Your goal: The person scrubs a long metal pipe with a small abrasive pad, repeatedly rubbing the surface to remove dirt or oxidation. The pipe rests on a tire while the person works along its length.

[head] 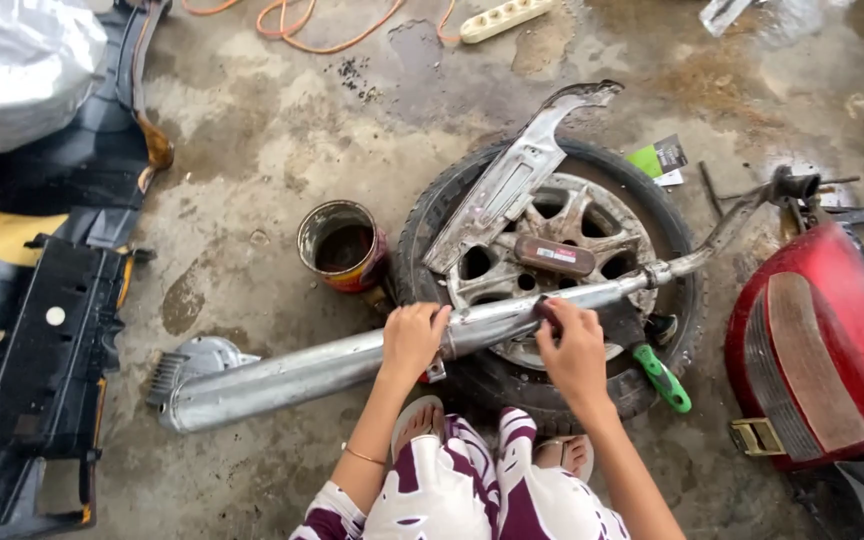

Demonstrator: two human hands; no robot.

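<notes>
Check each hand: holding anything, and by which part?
Left hand grips the long silver metal exhaust pipe around mid-length. Right hand presses a small dark object, unclear what, against the pipe's narrower section.

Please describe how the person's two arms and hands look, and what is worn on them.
Both forearms are bare, with no sleeves and no gloves. The left hand has a thin gold-coloured bangle on its forearm. The right hand shows no jewellery.
</notes>
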